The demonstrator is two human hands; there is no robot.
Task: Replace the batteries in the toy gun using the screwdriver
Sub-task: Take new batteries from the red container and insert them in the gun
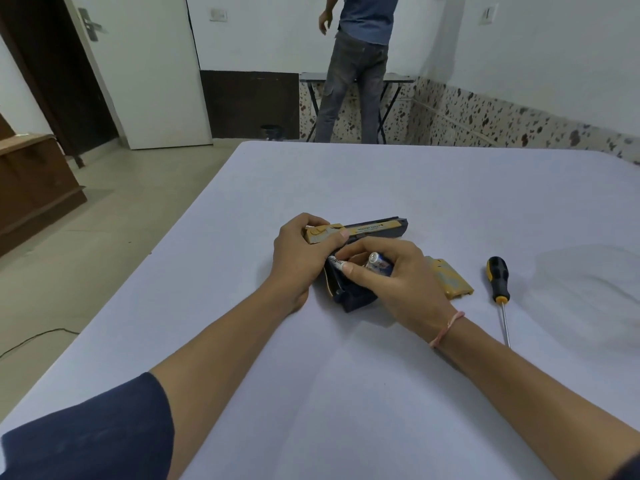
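Observation:
A tan and dark blue toy gun [374, 227] lies on its side in the middle of the table [450, 188], its grip pointing toward me with the battery compartment uncovered. My left hand [300, 254] grips the rear of the gun. My right hand [394, 271] holds a blue battery [378, 263] in its curled fingers, and its thumb presses a white battery [336, 263] at the grip's opening. The tan battery cover [450, 277] lies just right of my right hand. A black and yellow screwdriver [499, 289] lies further right, tip toward me.
The table is draped in a pale lavender cloth. Behind it a person [353, 64] stands facing a small folding table [398, 77] at the wall. A wooden cabinet [31, 181] and a white door [138, 64] are at the left.

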